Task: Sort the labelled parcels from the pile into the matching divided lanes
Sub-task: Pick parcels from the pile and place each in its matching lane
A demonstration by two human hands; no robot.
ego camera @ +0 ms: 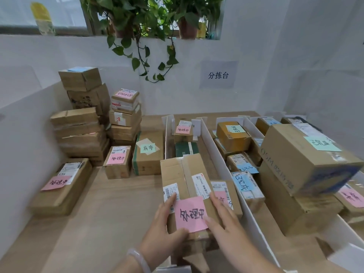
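Observation:
A brown cardboard parcel [183, 174] with a pink handwritten label [190, 213] sits at the near end of the left divided lane, on top of another pink-labelled parcel [226, 192]. My left hand [165, 229] grips its near left edge, thumb on the label's lower corner. My right hand [222, 221] lies on its right side with straight fingers beside the label. Further up this lane stand a small pink-labelled box [183, 131] and a green box [186, 148].
The pile at left holds stacked brown boxes [78, 133], pink-labelled parcels [118, 160] [61, 186] and a green-labelled box [148, 152]. White dividers [214, 154] separate lanes; the lanes at right hold blue- and green-labelled boxes [303, 154]. Plants hang above the back wall.

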